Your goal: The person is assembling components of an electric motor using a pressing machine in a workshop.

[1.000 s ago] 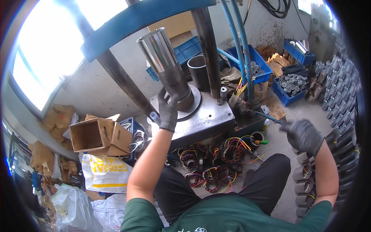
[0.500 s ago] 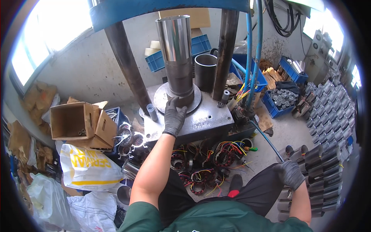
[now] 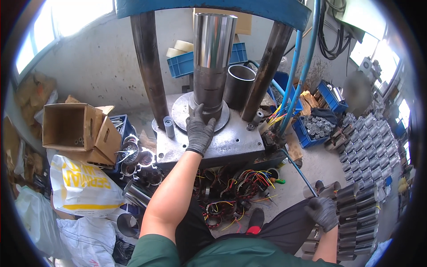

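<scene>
My left hand [image 3: 199, 130], in a dark grey glove, grips the base of a tall shiny steel cylinder [image 3: 212, 58] that stands upright on a round plate on the grey press bed [image 3: 231, 143]. A shorter dark metal tube [image 3: 239, 84] stands behind the cylinder. My right hand [image 3: 323, 212], also gloved, is low at my right side, resting on a metal tube [image 3: 321, 189] at the edge of a stack of steel motor housings [image 3: 364, 209]. Whether its fingers close around the tube is unclear.
Two dark press columns [image 3: 147, 62] rise under a blue crossbeam [image 3: 213, 9]. Wound stator coils with coloured wires [image 3: 231, 191] lie below the bed. An open cardboard box [image 3: 75, 129], a white and yellow sack [image 3: 82, 187] and blue crates of parts [image 3: 311, 129] surround me.
The view has swung so the press is centred. My left hand stays on the cylinder's base. My right hand dropped from mid-air down to the stacked housings at my right side.
</scene>
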A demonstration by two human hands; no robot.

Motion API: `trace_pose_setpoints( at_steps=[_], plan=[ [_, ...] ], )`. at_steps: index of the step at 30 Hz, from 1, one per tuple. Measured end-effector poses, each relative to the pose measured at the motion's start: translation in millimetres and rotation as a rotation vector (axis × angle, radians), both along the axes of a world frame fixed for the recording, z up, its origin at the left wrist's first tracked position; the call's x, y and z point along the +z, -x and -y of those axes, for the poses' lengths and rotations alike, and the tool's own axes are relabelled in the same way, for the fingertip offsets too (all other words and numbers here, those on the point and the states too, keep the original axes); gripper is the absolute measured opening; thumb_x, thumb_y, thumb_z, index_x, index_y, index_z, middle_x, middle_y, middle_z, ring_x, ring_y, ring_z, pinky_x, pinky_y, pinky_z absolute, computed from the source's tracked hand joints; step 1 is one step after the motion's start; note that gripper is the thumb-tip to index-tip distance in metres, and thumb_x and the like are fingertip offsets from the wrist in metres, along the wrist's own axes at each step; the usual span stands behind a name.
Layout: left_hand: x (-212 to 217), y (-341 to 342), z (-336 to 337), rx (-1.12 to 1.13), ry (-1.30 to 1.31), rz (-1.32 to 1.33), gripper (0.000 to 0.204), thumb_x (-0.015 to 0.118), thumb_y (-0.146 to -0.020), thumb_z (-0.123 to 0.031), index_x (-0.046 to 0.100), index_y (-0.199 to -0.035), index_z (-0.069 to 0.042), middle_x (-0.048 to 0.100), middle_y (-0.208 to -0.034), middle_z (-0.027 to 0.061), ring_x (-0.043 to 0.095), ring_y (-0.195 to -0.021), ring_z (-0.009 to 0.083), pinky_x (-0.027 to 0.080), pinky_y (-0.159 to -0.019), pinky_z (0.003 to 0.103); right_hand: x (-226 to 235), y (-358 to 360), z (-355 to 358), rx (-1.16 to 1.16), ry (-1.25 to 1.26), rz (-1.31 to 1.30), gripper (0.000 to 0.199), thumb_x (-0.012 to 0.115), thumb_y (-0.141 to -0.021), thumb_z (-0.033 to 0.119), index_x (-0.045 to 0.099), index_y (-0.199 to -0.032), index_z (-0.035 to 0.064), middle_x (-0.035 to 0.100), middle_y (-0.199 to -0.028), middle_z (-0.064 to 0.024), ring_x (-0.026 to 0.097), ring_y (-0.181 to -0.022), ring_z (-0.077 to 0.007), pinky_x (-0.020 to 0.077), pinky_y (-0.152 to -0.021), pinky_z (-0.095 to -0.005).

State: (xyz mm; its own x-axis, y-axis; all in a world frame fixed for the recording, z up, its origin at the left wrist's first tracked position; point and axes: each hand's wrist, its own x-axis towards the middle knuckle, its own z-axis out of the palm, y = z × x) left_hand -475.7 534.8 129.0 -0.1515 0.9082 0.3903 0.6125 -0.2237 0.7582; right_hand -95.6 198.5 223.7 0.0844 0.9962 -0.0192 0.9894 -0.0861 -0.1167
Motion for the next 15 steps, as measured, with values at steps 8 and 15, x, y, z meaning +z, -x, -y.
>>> trace_pose_setpoints(
  at_steps=[8, 15],
  plan=[
    [-3.6, 1.7, -4.8, -0.009, -0.034, 0.016, 0.072, 0.078, -0.084, -0.017, 0.047, -0.148, -0.006, 0.053, -0.141, 0.0221, 0.047, -0.134, 0.0401, 0.038, -0.117, 0.048, -4.3, -0.2, -0.1, -0.025, -0.058, 0.025, 0.024, 0.079, -0.077, 0.028, 0.071, -0.075, 0.0058, 0.067, -0.072, -0.0191, 0.068, -0.072, -0.0384, 0.0535, -0.067, -0.0483],
    [-4.5, 5.9, -7.0, -0.043, -0.019, 0.057, 0.072, 0.077, -0.084, -0.018, 0.046, -0.148, -0.006, 0.051, -0.142, 0.0235, 0.046, -0.135, 0.0405, 0.038, -0.118, 0.047, -3.3, 2.8, -3.1, -0.008, -0.098, 0.059, 0.025, 0.077, -0.080, 0.025, 0.066, -0.072, 0.0038, 0.063, -0.071, -0.0221, 0.065, -0.072, -0.0422, 0.0496, -0.064, -0.0517]
  ],
)
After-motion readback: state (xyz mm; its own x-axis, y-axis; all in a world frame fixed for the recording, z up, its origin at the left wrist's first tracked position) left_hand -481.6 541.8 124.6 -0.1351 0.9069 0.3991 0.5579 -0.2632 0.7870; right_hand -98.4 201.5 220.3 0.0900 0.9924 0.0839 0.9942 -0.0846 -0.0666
